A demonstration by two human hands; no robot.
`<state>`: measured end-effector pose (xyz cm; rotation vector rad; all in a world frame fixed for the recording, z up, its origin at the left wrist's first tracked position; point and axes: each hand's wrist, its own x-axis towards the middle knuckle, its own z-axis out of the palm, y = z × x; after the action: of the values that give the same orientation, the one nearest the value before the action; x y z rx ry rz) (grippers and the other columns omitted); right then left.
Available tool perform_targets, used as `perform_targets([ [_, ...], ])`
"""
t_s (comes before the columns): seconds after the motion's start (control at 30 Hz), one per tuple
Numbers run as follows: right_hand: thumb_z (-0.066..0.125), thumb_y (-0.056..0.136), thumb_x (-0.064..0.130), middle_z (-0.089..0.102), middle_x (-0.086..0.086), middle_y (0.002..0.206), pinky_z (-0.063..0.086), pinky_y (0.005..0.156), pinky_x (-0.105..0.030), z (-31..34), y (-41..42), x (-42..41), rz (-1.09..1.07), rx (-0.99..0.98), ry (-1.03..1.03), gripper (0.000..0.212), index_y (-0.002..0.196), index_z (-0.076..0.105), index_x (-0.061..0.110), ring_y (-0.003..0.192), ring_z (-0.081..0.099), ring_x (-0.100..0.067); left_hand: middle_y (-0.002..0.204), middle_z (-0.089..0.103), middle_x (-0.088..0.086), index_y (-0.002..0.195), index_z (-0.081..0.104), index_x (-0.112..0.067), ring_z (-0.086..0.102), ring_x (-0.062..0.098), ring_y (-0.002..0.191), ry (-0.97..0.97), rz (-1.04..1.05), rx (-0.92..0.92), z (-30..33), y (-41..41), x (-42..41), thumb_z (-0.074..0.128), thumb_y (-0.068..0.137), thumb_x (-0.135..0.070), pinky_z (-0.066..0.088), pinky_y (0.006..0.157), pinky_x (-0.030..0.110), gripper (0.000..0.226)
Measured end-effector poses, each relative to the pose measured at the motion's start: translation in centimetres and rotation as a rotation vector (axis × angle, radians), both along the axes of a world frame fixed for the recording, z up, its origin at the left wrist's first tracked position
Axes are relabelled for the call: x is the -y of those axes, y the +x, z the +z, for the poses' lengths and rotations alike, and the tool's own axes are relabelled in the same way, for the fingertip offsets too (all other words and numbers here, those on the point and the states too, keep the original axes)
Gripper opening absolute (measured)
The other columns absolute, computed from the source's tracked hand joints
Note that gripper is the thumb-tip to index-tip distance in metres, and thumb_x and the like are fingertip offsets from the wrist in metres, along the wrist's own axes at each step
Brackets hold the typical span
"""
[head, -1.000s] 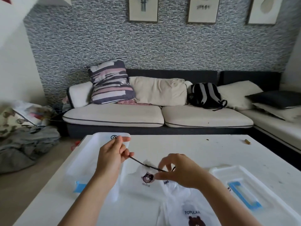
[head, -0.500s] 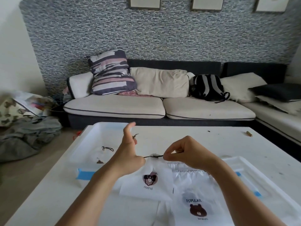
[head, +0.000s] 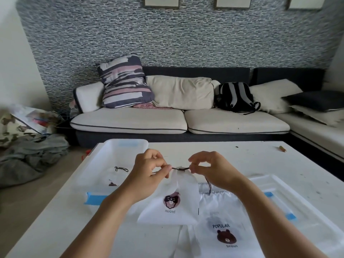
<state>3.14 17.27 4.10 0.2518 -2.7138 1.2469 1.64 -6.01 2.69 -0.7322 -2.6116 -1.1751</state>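
a: noticed any change over that last second?
b: yes. brought the left hand (head: pixel 149 171) in from up over the left tray (head: pixel 126 140), after stretching a long run of the dark cord (head: pixel 180 168) out that way. ended close to the right hand (head: pixel 216 171), with only a short taut piece kept between the two.
a: and the grip?
b: pinched the dark cord on both sides, thumb against forefinger, remaining fingers loosely curled. nothing spread flat.
a: found the pouch where?
b: on the table (head: pixel 232 155), right below the hands: the white pouch (head: pixel 173 203), neck bunched at the cord, bear print up and turned away. judged it a drawstring being cinched or knotted, probably near done; couldn't make out any finished knot.
a: spotted anything else around?
b: a second pouch (head: pixel 223 216) marked "popular", just beside the first on the right, near the right tray (head: pixel 268 176). a loose scrap of cord (head: pixel 121 169) inside the left tray. farther off, a small brown stub (head: pixel 282 148) by the table's far edge, plus a backpack (head: pixel 235 97) and a striped cushion (head: pixel 124 82) on the sofa (head: pixel 232 123).
a: blocked by anything?
b: hardly. only saw a slack tail of the cord dangling under the right hand, over the second pouch; might have snagged there during the next pull.
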Motion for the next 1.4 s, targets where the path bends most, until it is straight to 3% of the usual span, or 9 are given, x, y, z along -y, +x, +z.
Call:
perform_targets([
  [0.17, 0.065, 0.09, 0.019, 0.072, 0.002, 0.075, 0.05, 0.068, -0.027, 0.4, 0.2, 0.8, -0.037, 0.029, 0.034, 0.017, 0.076, 0.074, 0.014, 0.071, 0.064, -0.019, 0.141, 0.045, -0.023, 0.061, 0.066, -0.032, 0.012, -0.003, 0.148, 0.058, 0.01, -0.171, 0.1, -0.3, -0.5, 0.052, 0.087, -0.056, 0.016, 0.12, 0.048, 0.038],
  [0.37, 0.06, 0.089, 0.015, 0.061, -0.001, 0.06, 0.037, 0.05, -0.02, -0.1, 0.4, 2.1, -0.051, -0.015, 0.166, 0.021, 0.069, 0.063, 0.008, 0.051, 0.048, -0.006, 0.15, 0.038, -0.023, 0.056, 0.062, -0.035, -0.001, -0.005, 0.15, 0.021, 0.02, -0.274, 0.3, -0.2, -0.5, 0.057, 0.089, -0.049, -0.009, 0.122, 0.032, 0.036],
  [0.43, 0.057, 0.09, 0.014, 0.053, 0.004, 0.056, 0.032, 0.045, -0.015, -0.1, 0.4, 2.4, -0.072, -0.02, 0.17, 0.022, 0.069, 0.06, 0.008, 0.047, 0.042, -0.005, 0.149, 0.04, -0.023, 0.057, 0.065, -0.032, 0.004, -0.002, 0.151, 0.009, 0.028, -0.281, 0.3, -0.2, -0.4, 0.06, 0.091, -0.048, -0.009, 0.122, 0.026, 0.037],
  [0.5, 0.057, 0.089, 0.015, 0.05, 0.006, 0.054, 0.03, 0.043, -0.015, -0.1, 0.3, 2.8, -0.089, -0.03, 0.146, 0.021, 0.069, 0.059, 0.008, 0.043, 0.039, -0.005, 0.136, 0.058, -0.022, 0.062, 0.07, -0.025, 0.03, -0.007, 0.143, 0.154, -0.058, -0.072, 0.7, 0.3, -0.4, 0.064, 0.094, -0.039, 0.011, 0.124, 0.028, 0.036],
  [0.6, 0.064, 0.087, 0.021, 0.051, 0.005, 0.052, 0.031, 0.042, -0.016, -0.2, 0.3, 3.4, -0.114, -0.074, 0.125, 0.023, 0.067, 0.06, 0.01, 0.041, 0.04, -0.007, 0.105, 0.076, -0.01, 0.08, 0.075, -0.013, 0.066, 0.002, 0.103, 0.363, -0.153, 0.238, 1.1, 1.3, -1.0, 0.056, 0.099, -0.029, 0.047, 0.099, 0.029, 0.031],
  [0.77, 0.07, 0.087, 0.023, 0.048, 0.011, 0.045, 0.03, 0.043, -0.013, 0.0, 0.5, 3.4, -0.083, -0.057, 0.098, 0.018, 0.073, 0.07, 0.012, 0.041, 0.043, -0.003, 0.091, 0.073, 0.001, 0.094, 0.072, -0.01, 0.051, 0.015, 0.065, 0.428, -0.136, 0.364, 1.2, 1.9, -1.4, 0.044, 0.106, -0.013, 0.045, 0.06, 0.022, 0.031],
  [1.03, 0.075, 0.088, 0.027, 0.066, 0.007, 0.076, 0.04, 0.06, -0.021, 1.9, 1.7, 3.1, 0.147, -0.023, -0.198, 0.015, 0.101, 0.077, 0.033, 0.054, 0.048, -0.016, 0.072, 0.067, 0.005, 0.087, 0.073, -0.006, 0.029, 0.011, 0.046, 0.461, -0.101, 0.437, 1.1, 1.7, -1.6, 0.053, 0.102, -0.022, 0.029, 0.046, 0.017, 0.029],
  [1.23, 0.082, 0.082, 0.013, 0.071, -0.003, 0.079, 0.029, 0.048, -0.011, 2.1, 2.3, 3.7, 0.161, -0.116, -0.148, 0.01, 0.088, 0.082, 0.021, 0.042, 0.039, -0.004, 0.065, 0.064, 0.005, 0.076, 0.071, 0.0, 0.029, 0.012, 0.046, 0.456, -0.071, 0.413, 1.0, 1.8, -1.9, 0.057, 0.099, -0.03, 0.028, 0.047, 0.02, 0.04],
  [1.4, 0.082, 0.08, 0.012, 0.069, 0.015, 0.062, 0.031, 0.048, -0.013, 1.9, 1.9, 3.5, 0.088, -0.108, -0.188, 0.006, 0.077, 0.078, 0.016, 0.041, 0.037, -0.005, 0.049, 0.053, -0.011, 0.078, 0.068, -0.003, 0.029, 0.012, 0.048, 0.467, -0.148, 0.511, 1.1, 2.0, -1.7, 0.049, 0.104, -0.022, 0.03, 0.049, 0.019, 0.037],
])
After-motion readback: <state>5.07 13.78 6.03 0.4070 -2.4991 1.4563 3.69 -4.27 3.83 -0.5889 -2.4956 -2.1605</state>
